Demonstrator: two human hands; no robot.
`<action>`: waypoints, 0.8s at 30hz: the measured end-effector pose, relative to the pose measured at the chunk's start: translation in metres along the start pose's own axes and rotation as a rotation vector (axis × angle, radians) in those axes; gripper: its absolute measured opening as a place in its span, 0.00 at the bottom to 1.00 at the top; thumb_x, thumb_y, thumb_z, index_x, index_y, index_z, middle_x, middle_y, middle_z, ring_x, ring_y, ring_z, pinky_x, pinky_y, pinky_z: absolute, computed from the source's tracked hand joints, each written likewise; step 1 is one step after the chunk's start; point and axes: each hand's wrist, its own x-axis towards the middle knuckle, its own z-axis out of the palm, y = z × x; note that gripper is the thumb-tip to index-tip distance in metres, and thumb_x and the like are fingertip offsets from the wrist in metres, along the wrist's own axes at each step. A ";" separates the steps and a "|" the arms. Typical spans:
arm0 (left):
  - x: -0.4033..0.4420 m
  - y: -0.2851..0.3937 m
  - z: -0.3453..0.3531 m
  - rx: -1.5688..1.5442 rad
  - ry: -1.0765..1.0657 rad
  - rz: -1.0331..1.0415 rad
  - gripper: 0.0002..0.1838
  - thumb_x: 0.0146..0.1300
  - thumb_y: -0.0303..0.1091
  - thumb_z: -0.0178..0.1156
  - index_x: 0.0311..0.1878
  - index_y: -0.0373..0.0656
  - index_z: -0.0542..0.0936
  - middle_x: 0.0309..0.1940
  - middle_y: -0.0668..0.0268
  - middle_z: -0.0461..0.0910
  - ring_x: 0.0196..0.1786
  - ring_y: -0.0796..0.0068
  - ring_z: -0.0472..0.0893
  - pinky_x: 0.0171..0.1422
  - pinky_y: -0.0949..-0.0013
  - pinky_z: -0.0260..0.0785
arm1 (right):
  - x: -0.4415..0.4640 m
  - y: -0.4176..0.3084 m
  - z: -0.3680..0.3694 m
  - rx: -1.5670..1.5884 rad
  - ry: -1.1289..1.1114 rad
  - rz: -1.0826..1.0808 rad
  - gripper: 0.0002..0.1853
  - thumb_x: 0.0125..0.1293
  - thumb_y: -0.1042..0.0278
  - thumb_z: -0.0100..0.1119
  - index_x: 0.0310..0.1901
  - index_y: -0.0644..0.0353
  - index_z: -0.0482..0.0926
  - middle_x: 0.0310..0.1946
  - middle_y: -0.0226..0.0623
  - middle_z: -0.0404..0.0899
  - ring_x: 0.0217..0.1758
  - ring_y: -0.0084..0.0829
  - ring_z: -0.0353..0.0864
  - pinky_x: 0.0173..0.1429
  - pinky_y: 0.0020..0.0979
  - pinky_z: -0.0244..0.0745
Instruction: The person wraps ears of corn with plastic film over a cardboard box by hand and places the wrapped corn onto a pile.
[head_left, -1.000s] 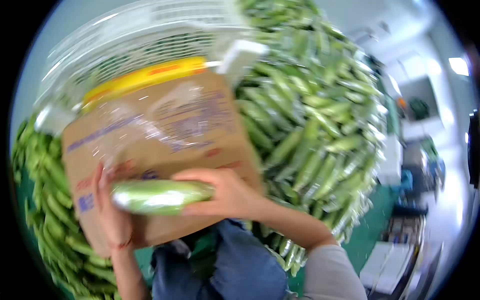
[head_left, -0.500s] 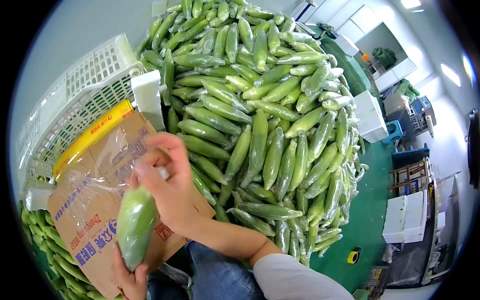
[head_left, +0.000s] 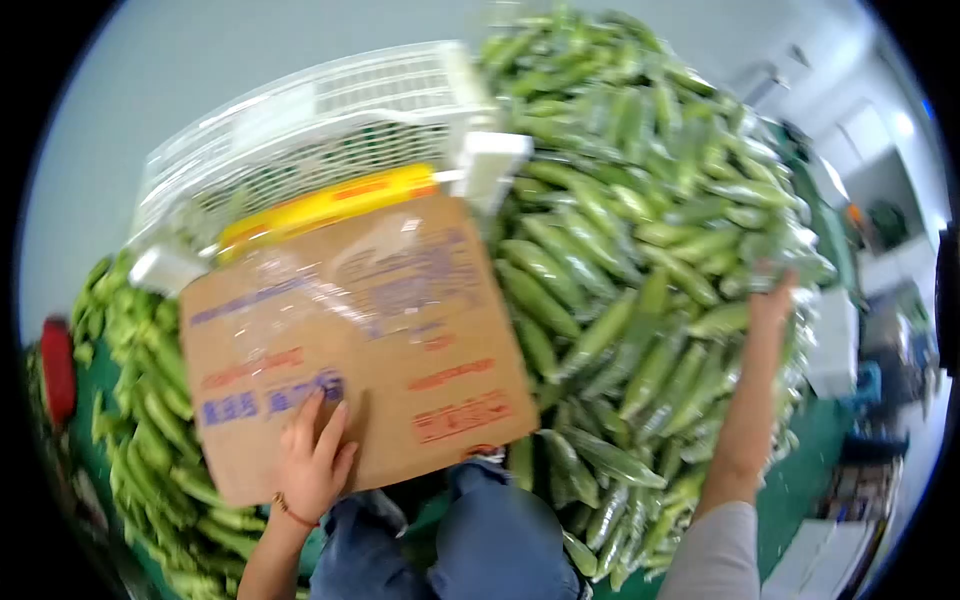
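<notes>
My left hand [head_left: 312, 458] lies on a printed cardboard box [head_left: 465, 330], its fingers stretched out and nothing in them. Clear plastic film [head_left: 350, 290] shines across the top of the cardboard. At the far right of a big heap of film-wrapped corn in green husks [head_left: 600, 330], my right arm is stretched out. My right hand [head_left: 773, 287] is at the heap's surface, touching or close to a wrapped ear of corn [head_left: 775, 245]. Blur hides its fingers, so a grip cannot be made out.
Behind the cardboard lies a yellow box [head_left: 325, 208] against a white plastic crate [head_left: 300, 130]. Unwrapped green corn [head_left: 160, 440] is piled at the left. A red object [head_left: 57, 370] stands at the far left. White foam boxes [head_left: 825, 555] sit on the green floor at right.
The wrapped ear of corn has left the place above the cardboard. My right hand has swung out to the heap, and my left hand has come down flat on the cardboard. The view has turned.
</notes>
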 end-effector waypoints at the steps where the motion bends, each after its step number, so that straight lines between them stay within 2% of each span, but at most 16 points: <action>1: -0.010 -0.008 0.002 0.008 0.039 -0.075 0.33 0.54 0.27 0.68 0.65 0.42 0.72 0.67 0.48 0.65 0.66 0.45 0.68 0.68 0.52 0.62 | 0.023 0.011 0.001 -0.195 0.070 -0.092 0.16 0.76 0.59 0.47 0.53 0.64 0.73 0.46 0.42 0.78 0.47 0.34 0.75 0.55 0.35 0.72; 2: -0.016 -0.018 0.002 0.012 0.083 -0.139 0.33 0.54 0.28 0.68 0.65 0.42 0.72 0.67 0.48 0.65 0.66 0.45 0.68 0.68 0.52 0.62 | 0.045 0.021 0.003 -0.385 0.157 -0.169 0.18 0.75 0.60 0.49 0.56 0.66 0.72 0.48 0.43 0.77 0.49 0.36 0.75 0.57 0.36 0.72; 5: -0.002 -0.044 0.001 0.032 0.220 -0.304 0.31 0.54 0.29 0.69 0.64 0.42 0.74 0.67 0.49 0.67 0.64 0.47 0.71 0.66 0.54 0.64 | -0.143 -0.018 0.200 -0.704 -0.546 0.072 0.21 0.70 0.64 0.56 0.62 0.61 0.71 0.62 0.39 0.73 0.62 0.40 0.72 0.69 0.41 0.65; 6: 0.008 -0.057 0.000 0.040 0.272 -0.353 0.31 0.54 0.30 0.69 0.63 0.42 0.74 0.67 0.49 0.68 0.64 0.48 0.72 0.66 0.54 0.65 | -0.188 0.009 0.222 -0.924 -0.867 -0.187 0.25 0.69 0.66 0.57 0.66 0.61 0.69 0.68 0.39 0.69 0.71 0.40 0.65 0.74 0.39 0.58; 7: 0.021 -0.071 -0.002 0.077 0.308 -0.342 0.29 0.54 0.31 0.69 0.62 0.42 0.75 0.66 0.50 0.69 0.63 0.50 0.73 0.65 0.56 0.66 | -0.246 -0.008 0.271 -0.774 -0.940 -0.129 0.25 0.64 0.70 0.62 0.64 0.58 0.74 0.65 0.44 0.72 0.72 0.44 0.66 0.75 0.40 0.58; 9: 0.046 -0.105 -0.006 0.138 0.337 -0.267 0.22 0.54 0.31 0.70 0.54 0.43 0.80 0.63 0.52 0.73 0.61 0.52 0.75 0.61 0.57 0.69 | -0.279 0.039 0.307 -0.840 -1.201 -0.689 0.19 0.61 0.71 0.63 0.55 0.60 0.77 0.62 0.45 0.72 0.70 0.46 0.66 0.73 0.44 0.62; 10: 0.060 -0.126 -0.004 0.170 0.428 -0.093 0.16 0.52 0.29 0.68 0.46 0.42 0.81 0.59 0.54 0.77 0.57 0.50 0.77 0.58 0.56 0.71 | -0.280 0.061 0.320 -0.793 -1.184 -0.751 0.16 0.61 0.72 0.62 0.52 0.59 0.79 0.58 0.45 0.76 0.67 0.45 0.70 0.71 0.44 0.65; 11: 0.071 -0.144 -0.007 0.166 0.417 0.025 0.08 0.53 0.29 0.65 0.36 0.42 0.78 0.44 0.55 0.82 0.47 0.51 0.81 0.50 0.56 0.74 | -0.278 0.077 0.334 -0.734 -1.169 -0.809 0.13 0.61 0.74 0.62 0.48 0.58 0.80 0.54 0.44 0.79 0.65 0.44 0.73 0.69 0.44 0.68; 12: 0.074 -0.150 -0.015 0.121 0.230 -0.018 0.06 0.55 0.30 0.61 0.32 0.43 0.74 0.31 0.58 0.78 0.37 0.52 0.80 0.42 0.56 0.74 | -0.287 0.073 0.344 -0.557 -1.106 -0.670 0.09 0.61 0.75 0.60 0.43 0.59 0.81 0.46 0.43 0.83 0.56 0.44 0.80 0.63 0.43 0.73; 14: 0.055 -0.152 -0.021 0.169 0.189 -0.025 0.06 0.57 0.30 0.57 0.34 0.44 0.69 0.26 0.59 0.76 0.31 0.55 0.79 0.37 0.57 0.73 | -0.295 0.070 0.318 -0.762 -1.023 -0.355 0.08 0.64 0.75 0.59 0.45 0.62 0.80 0.41 0.45 0.83 0.45 0.43 0.83 0.53 0.39 0.77; 15: 0.040 -0.140 -0.042 0.123 0.317 0.082 0.05 0.57 0.30 0.55 0.33 0.43 0.69 0.26 0.60 0.75 0.31 0.56 0.79 0.35 0.58 0.72 | -0.296 0.063 0.303 -0.749 -0.894 0.055 0.07 0.68 0.74 0.57 0.44 0.63 0.81 0.38 0.41 0.83 0.42 0.33 0.83 0.50 0.32 0.77; 16: 0.018 -0.134 -0.054 0.073 0.296 0.089 0.05 0.56 0.30 0.55 0.34 0.42 0.69 0.27 0.61 0.74 0.32 0.58 0.78 0.34 0.60 0.72 | -0.292 0.064 0.278 -0.565 -0.821 0.089 0.06 0.71 0.74 0.53 0.41 0.65 0.80 0.35 0.39 0.82 0.39 0.27 0.81 0.48 0.28 0.76; 17: -0.004 -0.129 -0.060 0.093 0.339 0.136 0.05 0.56 0.29 0.55 0.34 0.42 0.70 0.27 0.61 0.72 0.31 0.60 0.78 0.34 0.61 0.72 | -0.298 0.043 0.268 -0.481 -0.864 -0.097 0.06 0.71 0.75 0.51 0.37 0.66 0.78 0.33 0.40 0.82 0.38 0.27 0.81 0.47 0.27 0.75; 19: -0.054 -0.096 -0.062 0.168 0.230 0.139 0.07 0.55 0.29 0.56 0.37 0.43 0.72 0.28 0.63 0.72 0.32 0.63 0.78 0.34 0.63 0.73 | -0.305 0.034 0.226 -0.578 -1.046 -0.141 0.04 0.69 0.77 0.52 0.36 0.65 0.77 0.32 0.41 0.81 0.36 0.30 0.81 0.47 0.28 0.75; 21: -0.105 -0.069 -0.042 -0.065 0.196 0.031 0.05 0.60 0.27 0.54 0.39 0.41 0.76 0.36 0.60 0.80 0.40 0.58 0.83 0.44 0.62 0.78 | -0.309 0.037 0.194 -0.710 -1.186 -0.136 0.03 0.68 0.76 0.53 0.35 0.64 0.73 0.30 0.35 0.76 0.32 0.24 0.73 0.41 0.26 0.70; 24: -0.175 -0.050 0.010 -0.197 0.333 -0.055 0.11 0.55 0.23 0.61 0.43 0.40 0.77 0.42 0.56 0.81 0.47 0.55 0.82 0.49 0.59 0.78 | -0.323 0.035 0.171 -0.781 -1.356 -0.129 0.08 0.74 0.67 0.53 0.42 0.62 0.77 0.33 0.38 0.79 0.31 0.31 0.75 0.39 0.31 0.73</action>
